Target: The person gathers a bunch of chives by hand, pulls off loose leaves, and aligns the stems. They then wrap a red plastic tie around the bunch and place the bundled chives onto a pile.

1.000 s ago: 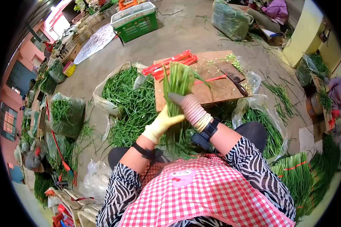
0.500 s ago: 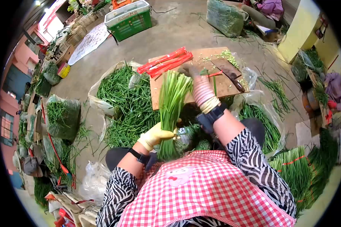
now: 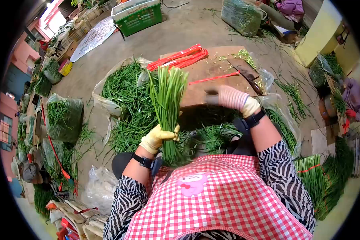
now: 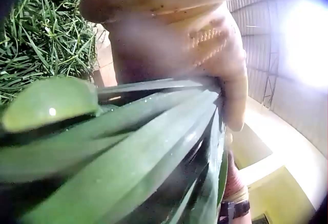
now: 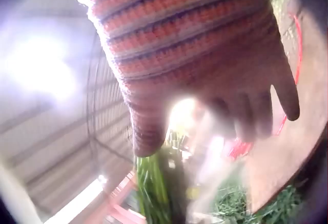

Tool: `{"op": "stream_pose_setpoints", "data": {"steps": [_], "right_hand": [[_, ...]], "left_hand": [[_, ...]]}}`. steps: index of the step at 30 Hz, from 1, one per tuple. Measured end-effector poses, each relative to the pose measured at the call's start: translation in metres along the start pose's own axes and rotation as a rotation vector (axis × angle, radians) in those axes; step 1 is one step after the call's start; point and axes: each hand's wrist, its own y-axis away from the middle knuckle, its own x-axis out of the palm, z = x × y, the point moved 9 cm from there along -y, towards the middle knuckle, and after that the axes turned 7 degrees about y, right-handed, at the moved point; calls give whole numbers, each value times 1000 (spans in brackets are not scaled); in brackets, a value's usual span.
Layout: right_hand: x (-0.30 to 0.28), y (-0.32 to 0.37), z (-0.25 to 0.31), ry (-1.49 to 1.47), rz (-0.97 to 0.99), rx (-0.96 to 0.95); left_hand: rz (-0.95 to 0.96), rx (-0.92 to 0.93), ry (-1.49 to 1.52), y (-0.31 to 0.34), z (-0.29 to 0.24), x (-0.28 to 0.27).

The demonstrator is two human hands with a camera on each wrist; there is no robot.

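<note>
By the board (image 3: pixel 199 95) (near edge showing) | left grip (image 3: pixel 160 137) clamped round stalks (image 3: pixel 170 96) | right grip (image 3: pixel 229 97) spread, well apart from stalks

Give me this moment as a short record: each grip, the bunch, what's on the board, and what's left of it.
Left grip: gloved, fingers curled round the green bunch
Right grip: gloved, fingers extended, nothing visibly held
Bunch ends: pale ones toward the top of the head view
On the board: knife, red strips, chopped bits
Left of board: loose greens in a clear bag
</note>
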Motion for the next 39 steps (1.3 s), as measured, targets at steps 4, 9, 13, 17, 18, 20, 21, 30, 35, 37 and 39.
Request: {"op": "stream_pose_setpoints", "data": {"steps": [4, 9, 13, 17, 18, 20, 21, 30, 35, 37, 39], "right_hand": [[6, -24, 19, -738, -186, 23], [5, -33, 3, -600, -289, -4], [-4, -16, 1, -505, -300, 107], [-2, -14, -5, -606, -401, 75], [1, -16, -9, -621, -378, 85], [4, -29, -12, -485, -265, 85], [9, -34, -14, -417, -209, 86], [24, -50, -8, -476, -245, -45], [44, -53, 2, -882, -188, -18], [36, -40, 10, -1001, -224, -9], [25, -31, 7, -804, -327, 78]], "left_hand": [[-34, -72, -58, -2, 10, 4], [-82, -48, -172, 1, 0, 4], [-110, -16, -188, -1, 1, 4], [-86, -33, -118, -1, 6, 0], [-92, -36, -87, -1, 7, -1], [-75, -53, -119, -2, 8, -2], [-66, -64, -134, -1, 10, -1], [-99, -94, -141, -2, 14, -5], [-102, -130, -246, -2, 18, -7], [-125, -95, -210, -1, 17, -4], [-149, -65, -196, -2, 14, -5]]}}
